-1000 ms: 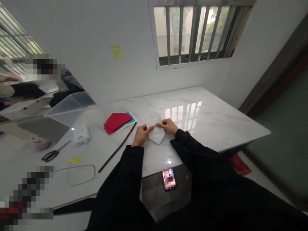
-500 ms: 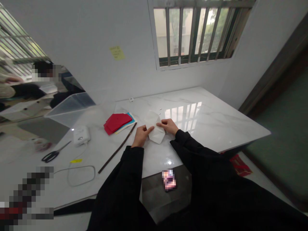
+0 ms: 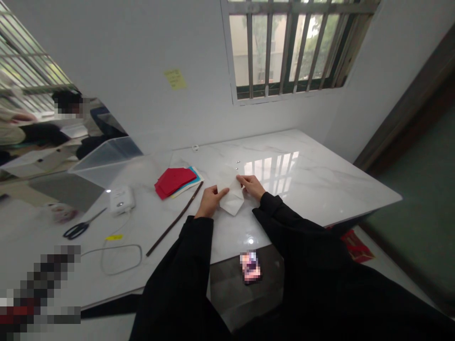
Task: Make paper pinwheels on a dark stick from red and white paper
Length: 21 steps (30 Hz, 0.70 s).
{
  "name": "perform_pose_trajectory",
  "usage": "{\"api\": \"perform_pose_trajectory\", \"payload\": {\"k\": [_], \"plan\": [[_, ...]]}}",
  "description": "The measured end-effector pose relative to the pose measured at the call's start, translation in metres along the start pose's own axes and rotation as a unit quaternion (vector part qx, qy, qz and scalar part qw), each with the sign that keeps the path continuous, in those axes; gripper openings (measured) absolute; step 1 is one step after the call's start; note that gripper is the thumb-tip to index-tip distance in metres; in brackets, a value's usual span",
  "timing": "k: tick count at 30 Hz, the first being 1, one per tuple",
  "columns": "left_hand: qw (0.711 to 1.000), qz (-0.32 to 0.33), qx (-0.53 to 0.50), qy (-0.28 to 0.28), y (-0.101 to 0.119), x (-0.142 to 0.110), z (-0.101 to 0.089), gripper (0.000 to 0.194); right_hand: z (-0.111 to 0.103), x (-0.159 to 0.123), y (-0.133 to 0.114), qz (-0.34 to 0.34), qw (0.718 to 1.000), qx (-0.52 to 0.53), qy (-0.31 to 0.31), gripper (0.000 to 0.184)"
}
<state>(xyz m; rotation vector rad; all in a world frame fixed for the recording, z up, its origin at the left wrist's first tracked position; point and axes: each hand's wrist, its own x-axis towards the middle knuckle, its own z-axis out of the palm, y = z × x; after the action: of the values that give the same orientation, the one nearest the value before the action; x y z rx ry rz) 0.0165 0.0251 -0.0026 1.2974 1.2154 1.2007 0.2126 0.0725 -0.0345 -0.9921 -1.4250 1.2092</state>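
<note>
A folded sheet of white paper (image 3: 232,201) lies on the white marble table (image 3: 305,180) in front of me. My left hand (image 3: 210,201) presses its left edge with the fingers curled and the forefinger laid along the fold. My right hand (image 3: 251,185) pinches the paper's upper right corner. Both arms wear black sleeves.
A stack of red, blue and yellow paper (image 3: 175,180) lies to the left, beside a thin dark stick (image 3: 174,220). Further left are a white device (image 3: 121,200), black scissors (image 3: 80,228), a wire loop (image 3: 119,258) and a clear plastic box (image 3: 103,158). A phone (image 3: 250,266) rests below the table edge. Another person sits far left.
The paper's upper flap has been folded down, so the sheet looks smaller and flatter. Both hands stay on it, shifted slightly.
</note>
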Motion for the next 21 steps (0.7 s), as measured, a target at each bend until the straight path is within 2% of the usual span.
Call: {"api": "perform_pose_trajectory", "payload": {"k": [3,7,11,15,21], "plan": [[0.999,0.008,-0.036,0.024,-0.003,0.002,-0.001,0.063,0.001,-0.004,-0.002,0.007,0.998,-0.043,-0.054,0.059],[0.998,0.005,-0.054,0.032,-0.01,0.007,-0.002,0.065,0.002,-0.008,-0.008,-0.006,0.994,-0.076,-0.072,0.059],[0.993,-0.001,-0.099,0.063,-0.014,0.01,-0.003,0.066,0.001,-0.009,-0.012,-0.014,0.987,-0.114,-0.108,0.061],[0.988,-0.002,-0.134,0.079,-0.015,0.013,-0.003,0.062,0.001,-0.009,-0.011,-0.021,0.983,-0.146,-0.11,0.064],[0.986,-0.007,-0.143,0.087,-0.016,0.013,-0.005,0.063,0.001,-0.007,-0.007,-0.032,0.983,-0.146,-0.109,0.058]]}}
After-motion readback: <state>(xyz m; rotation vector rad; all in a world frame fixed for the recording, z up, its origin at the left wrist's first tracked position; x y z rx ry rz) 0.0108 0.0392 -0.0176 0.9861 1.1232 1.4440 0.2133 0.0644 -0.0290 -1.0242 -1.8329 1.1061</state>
